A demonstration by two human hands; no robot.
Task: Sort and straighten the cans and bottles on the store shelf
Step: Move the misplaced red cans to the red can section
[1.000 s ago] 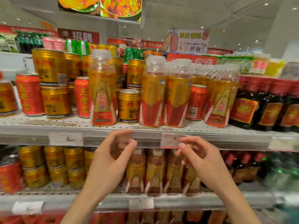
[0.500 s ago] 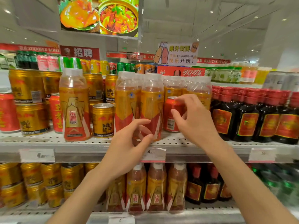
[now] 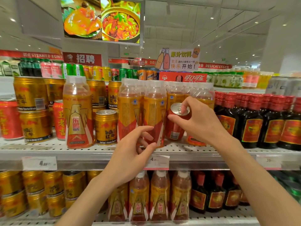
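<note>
A red can (image 3: pixel 175 128) stands tilted among the orange bottles (image 3: pixel 154 111) on the middle shelf (image 3: pixel 81 151). My right hand (image 3: pixel 200 123) grips that can by its top rim, thumb on its side. My left hand (image 3: pixel 132 154) hovers in front of the shelf edge with fingers apart, fingertips close to the front bottle's base, holding nothing. A lone orange bottle (image 3: pixel 77 111) stands to the left among gold Red Bull cans (image 3: pixel 105 127) and red cans (image 3: pixel 58 119).
Dark bottles with red caps (image 3: pixel 254 121) fill the shelf's right side. Gold cans are stacked two high (image 3: pixel 32 108) at the left. The lower shelf holds gold cans (image 3: pixel 53 191), orange bottles (image 3: pixel 159 196) and dark bottles (image 3: pixel 216 193). Price tags (image 3: pixel 157 161) hang on the shelf edge.
Both hands rose from the shelf edge to the bottle row. My right hand reached the red can and closed on its top; the can now tilts toward me.
</note>
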